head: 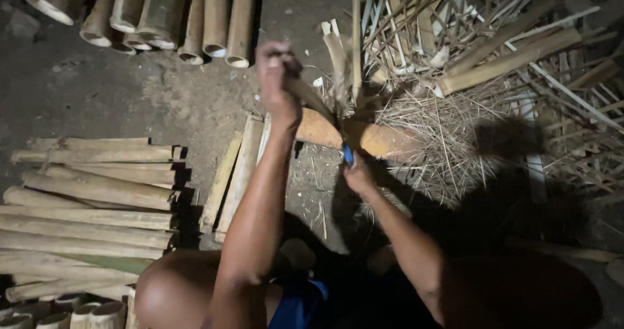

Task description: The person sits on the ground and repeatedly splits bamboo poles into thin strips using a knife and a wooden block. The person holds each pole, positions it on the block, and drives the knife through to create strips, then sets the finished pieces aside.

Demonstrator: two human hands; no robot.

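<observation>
- A stack of split bamboo lengths (91, 199) lies on the dirt floor (97, 88) at the far left, their cut ends facing right.
- Along the top edge, a row of round bamboo tubes (162, 17) lies side by side, hollow ends towards the camera.
- More tube ends (71, 313) show in the bottom left corner, just beside the person's bare knee (175, 290).
- A few flat bamboo slats (237, 173) lie on the floor between the stack and the person's arms.
- The left hand (276, 75) is raised above the work, fingers curled tight round the upper end of a bamboo strip (312, 98) that slants down and to the right; the motion blur hides the finer grip.
- The bamboo strip's lower part crosses a rounded wooden block (364, 137) lying on the floor in front of the person.
- The right hand (357, 176) sits lower, closed on a blue-handled tool (348, 153) just at the near side of the wooden block; its blade is too dark to make out.
- The two hands are apart, one high and one low.
- To the right, fine shavings (442, 134) lie heaped against the block, and beyond them a loose pile of bamboo offcuts (494, 43) fills the top right.
</observation>
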